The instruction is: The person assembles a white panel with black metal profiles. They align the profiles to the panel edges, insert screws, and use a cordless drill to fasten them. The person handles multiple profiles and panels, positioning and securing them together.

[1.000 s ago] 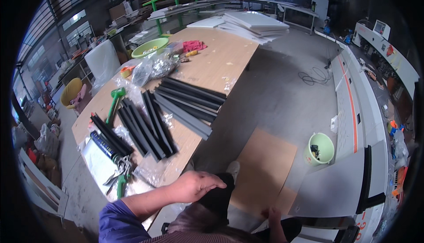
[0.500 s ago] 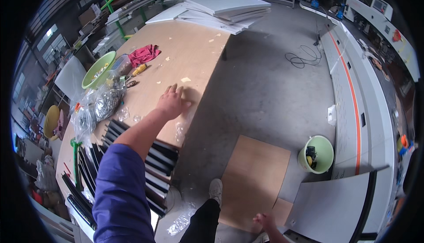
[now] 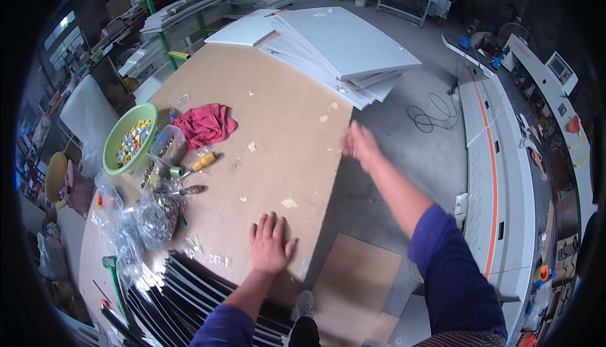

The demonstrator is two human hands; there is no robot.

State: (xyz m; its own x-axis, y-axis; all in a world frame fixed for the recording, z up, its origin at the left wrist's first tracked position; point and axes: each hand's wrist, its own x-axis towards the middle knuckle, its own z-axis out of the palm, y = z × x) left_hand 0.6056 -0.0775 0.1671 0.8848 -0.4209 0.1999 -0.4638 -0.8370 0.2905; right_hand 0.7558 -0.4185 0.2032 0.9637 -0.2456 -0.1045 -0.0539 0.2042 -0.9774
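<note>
My left hand (image 3: 271, 246) lies palm down on the wood-coloured tabletop (image 3: 284, 139), fingers spread, with nothing in it. A small paper scrap (image 3: 289, 203) lies just beyond its fingertips. At the table's right edge is my right hand (image 3: 360, 145), slightly blurred, its fingers loosely stretched and nothing seen in them. Whether it touches the edge I cannot tell. Beyond it, several white panels (image 3: 353, 44) are stacked unevenly at the table's far end, their corners jutting past the edge. Black strips (image 3: 189, 296) lie in a bunch near my left forearm.
On the table's left are a green basin (image 3: 108, 151) of small parts, a red cloth (image 3: 205, 125), a yellow-handled screwdriver (image 3: 203, 161), a bag of metal parts (image 3: 154, 221) and a green hammer (image 3: 113, 284). A brown board (image 3: 353, 277) lies on the floor; a long machine (image 3: 486, 176) stands right.
My right hand has risen from low beside my legs to the table's right edge. My left hand stays on the tabletop. The view has shifted, bringing the white panels closer.
</note>
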